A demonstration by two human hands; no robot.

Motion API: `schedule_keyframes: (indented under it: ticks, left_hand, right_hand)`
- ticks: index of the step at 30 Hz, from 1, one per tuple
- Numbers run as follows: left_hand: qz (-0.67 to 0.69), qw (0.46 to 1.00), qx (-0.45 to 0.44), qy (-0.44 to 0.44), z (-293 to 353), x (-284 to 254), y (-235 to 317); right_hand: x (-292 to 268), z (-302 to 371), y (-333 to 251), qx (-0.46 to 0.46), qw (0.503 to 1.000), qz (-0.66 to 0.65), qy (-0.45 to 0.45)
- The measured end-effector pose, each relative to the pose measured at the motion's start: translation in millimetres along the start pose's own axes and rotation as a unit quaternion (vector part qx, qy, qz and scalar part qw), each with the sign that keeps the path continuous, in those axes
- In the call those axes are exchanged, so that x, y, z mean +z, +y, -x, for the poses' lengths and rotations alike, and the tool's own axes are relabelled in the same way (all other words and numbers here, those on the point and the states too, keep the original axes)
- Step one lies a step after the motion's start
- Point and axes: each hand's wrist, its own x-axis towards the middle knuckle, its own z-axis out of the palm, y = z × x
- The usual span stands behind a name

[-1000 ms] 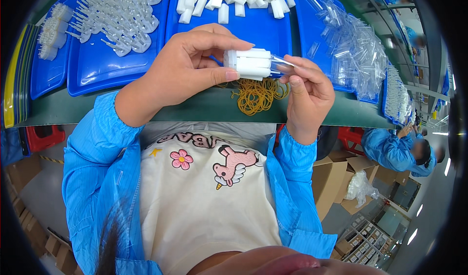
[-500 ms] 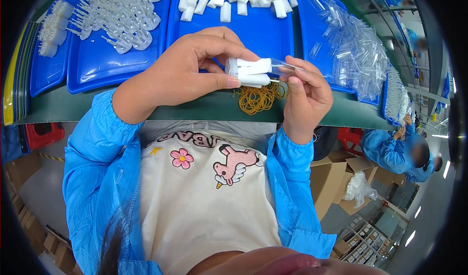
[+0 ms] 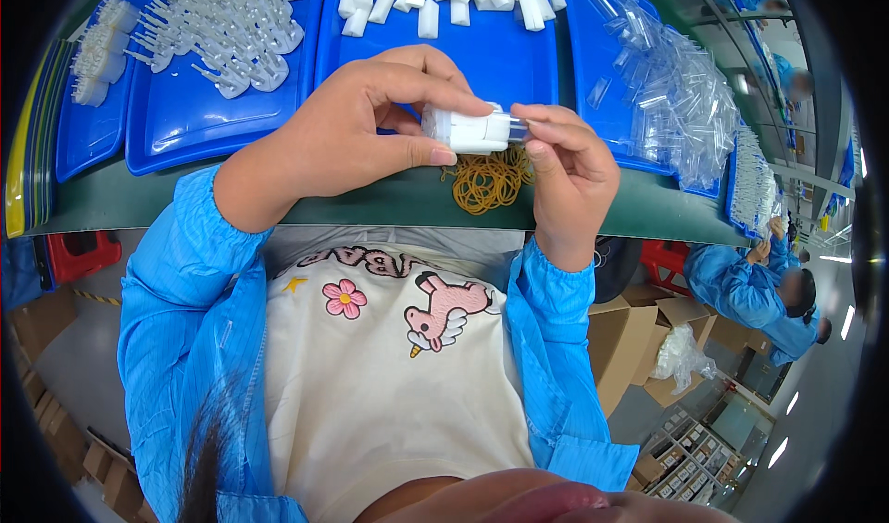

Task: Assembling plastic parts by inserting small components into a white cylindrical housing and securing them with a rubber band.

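Gripping white cluster [image 3: 480, 136] with left fingers [image 3: 417, 153], pinching clear piece [image 3: 517, 130] with right fingers [image 3: 561, 134]; could jam or crack if pushed askew.

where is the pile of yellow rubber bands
In the head view, the yellow rubber bands lie just above and right of centre on the green tabletop, directly below the white assembly in the left hand.

The left hand [image 3: 361, 120] partly hides the left end of the white assembly [image 3: 480, 132]; the right hand [image 3: 572, 157] covers its other tip. Near the table's [image 3: 370, 214] front edge, some rubber bands [image 3: 486, 188] vanish behind it. Toward the far edge, the middle blue tray [image 3: 389, 46] is cut off. Beyond the right end, a co-worker's [image 3: 736, 287] head is blurred.
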Motion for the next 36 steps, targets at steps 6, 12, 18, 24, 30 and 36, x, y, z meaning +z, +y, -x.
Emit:
schedule_keyframes:
  ticks: [6, 12, 18, 24, 30, 36]
  left_hand:
    - [0.112, 0.992, 0.054, 0.030, -1, 4, -10]
    - [0.191, 0.978, -0.007, 0.086, 0, 3, -10]
    - [0.159, 0.980, -0.030, 0.114, 3, 3, -7]
    - [0.169, 0.978, -0.025, 0.116, 2, 2, -7]
    - [0.174, 0.977, -0.026, 0.124, 3, 1, -8]
    - [0.187, 0.973, -0.044, 0.128, 3, 1, -7]
  right_hand:
    - [19, 0, -8, 0.051, 0.990, -0.090, 0.092]
    - [25, -4, -6, -0.010, 0.995, -0.054, 0.079]
    - [29, -4, -8, -0.054, 0.998, -0.008, 0.040]
    - [34, -3, -4, -0.028, 0.995, -0.076, 0.066]
    - [36, -4, -2, -0.035, 0.993, -0.076, 0.077]
    - [36, -3, -3, -0.020, 0.993, -0.087, 0.083]
